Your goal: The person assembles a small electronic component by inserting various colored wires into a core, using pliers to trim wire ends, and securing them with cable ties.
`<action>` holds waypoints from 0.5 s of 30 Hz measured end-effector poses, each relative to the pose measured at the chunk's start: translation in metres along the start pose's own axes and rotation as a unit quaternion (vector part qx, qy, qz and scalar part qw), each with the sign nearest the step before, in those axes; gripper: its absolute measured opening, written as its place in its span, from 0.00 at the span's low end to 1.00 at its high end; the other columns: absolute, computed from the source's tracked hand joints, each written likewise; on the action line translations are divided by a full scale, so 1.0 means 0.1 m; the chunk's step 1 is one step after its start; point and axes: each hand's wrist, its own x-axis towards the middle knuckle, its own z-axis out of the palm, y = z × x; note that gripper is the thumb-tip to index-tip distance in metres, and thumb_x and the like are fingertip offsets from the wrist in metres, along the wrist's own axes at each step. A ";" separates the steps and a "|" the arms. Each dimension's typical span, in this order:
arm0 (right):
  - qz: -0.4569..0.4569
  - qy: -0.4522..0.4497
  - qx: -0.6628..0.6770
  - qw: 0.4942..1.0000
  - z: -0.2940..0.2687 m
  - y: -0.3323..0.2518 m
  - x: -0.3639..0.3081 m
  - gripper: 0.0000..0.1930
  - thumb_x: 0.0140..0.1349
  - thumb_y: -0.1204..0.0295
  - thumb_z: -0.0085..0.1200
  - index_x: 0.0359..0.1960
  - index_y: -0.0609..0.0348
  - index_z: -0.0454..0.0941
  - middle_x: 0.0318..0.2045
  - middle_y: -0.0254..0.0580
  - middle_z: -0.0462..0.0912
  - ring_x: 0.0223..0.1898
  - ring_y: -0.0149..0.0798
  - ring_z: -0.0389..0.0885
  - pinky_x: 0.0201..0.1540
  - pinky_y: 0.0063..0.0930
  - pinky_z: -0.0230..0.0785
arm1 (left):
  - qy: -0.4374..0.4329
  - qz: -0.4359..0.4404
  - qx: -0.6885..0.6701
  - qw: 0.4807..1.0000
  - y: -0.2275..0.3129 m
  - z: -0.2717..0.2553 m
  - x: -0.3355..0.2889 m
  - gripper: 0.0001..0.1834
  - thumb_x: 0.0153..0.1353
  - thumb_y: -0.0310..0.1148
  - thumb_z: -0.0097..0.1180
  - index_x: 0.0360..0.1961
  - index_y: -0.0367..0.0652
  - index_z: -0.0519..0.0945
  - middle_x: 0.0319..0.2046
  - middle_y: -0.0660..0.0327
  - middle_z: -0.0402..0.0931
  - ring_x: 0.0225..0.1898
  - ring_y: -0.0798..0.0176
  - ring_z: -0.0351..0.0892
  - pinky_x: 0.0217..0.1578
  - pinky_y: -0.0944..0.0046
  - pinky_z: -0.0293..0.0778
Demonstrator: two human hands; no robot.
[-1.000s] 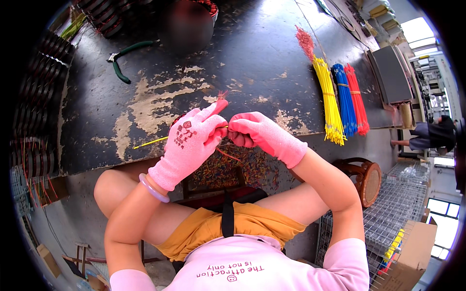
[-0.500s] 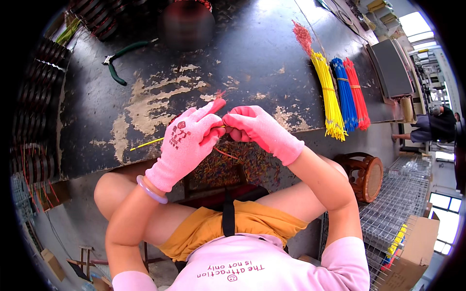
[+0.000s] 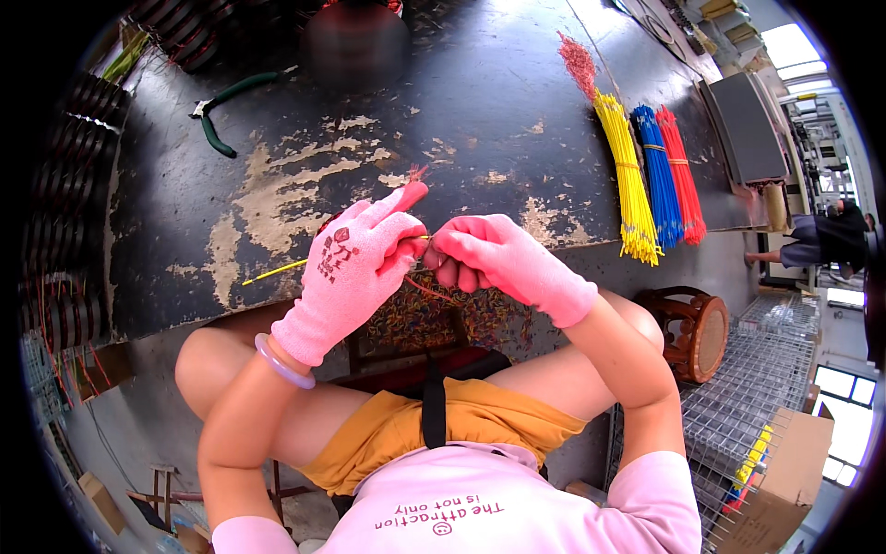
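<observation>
Both my hands wear pink gloves and meet over the table's near edge. My left hand (image 3: 355, 277) is closed around a thin yellow wire (image 3: 274, 271), whose long end sticks out to the left. A tuft of fine reddish wires (image 3: 417, 174) rises beyond its fingers, and a reddish strand (image 3: 431, 292) hangs below them. Part of a dark red-edged piece shows behind this hand; its kind is hidden. My right hand (image 3: 503, 260) is closed in a pinch at the yellow wire's short end, beside the left fingertips. Its other fingers curl beneath.
Green-handled pliers (image 3: 220, 113) lie at the far left of the worn black table (image 3: 461, 120). Bundles of yellow wires (image 3: 628, 175), blue wires (image 3: 657, 175) and red wires (image 3: 681, 175) lie at the right. Wire scraps (image 3: 461, 319) gather below my hands. Dark coils (image 3: 78, 212) stack at the left.
My right hand has shifted slightly right and its lower fingers have loosened a little. The left hand keeps its hold on the yellow wire.
</observation>
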 end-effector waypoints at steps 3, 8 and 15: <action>-0.284 0.158 -0.452 0.831 0.06 -0.14 -0.05 0.11 0.73 0.65 0.52 0.43 0.58 0.82 0.31 0.37 0.84 0.29 0.26 0.79 0.34 0.24 0.73 | 0.008 -0.001 0.008 1.000 -0.03 0.01 -0.02 0.10 0.56 0.25 0.64 0.40 0.41 0.81 0.60 0.56 0.80 0.42 0.49 0.82 0.46 0.55 0.78; -0.042 0.108 -0.242 0.963 0.13 -0.37 -0.08 0.11 0.70 0.66 0.53 0.37 0.61 0.81 0.28 0.43 0.85 0.27 0.36 0.81 0.34 0.31 0.74 | 0.004 0.008 0.013 1.000 0.01 0.01 0.01 0.08 0.56 0.26 0.64 0.38 0.43 0.81 0.58 0.58 0.81 0.45 0.50 0.82 0.47 0.53 0.79; -0.080 0.200 -0.319 0.923 -0.17 -0.35 -0.31 0.14 0.71 0.64 0.54 0.35 0.63 0.82 0.29 0.50 0.86 0.32 0.46 0.87 0.36 0.38 0.76 | -0.011 0.016 0.002 1.000 0.01 -0.02 -0.02 0.10 0.57 0.24 0.64 0.40 0.42 0.80 0.61 0.57 0.80 0.38 0.51 0.80 0.44 0.56 0.78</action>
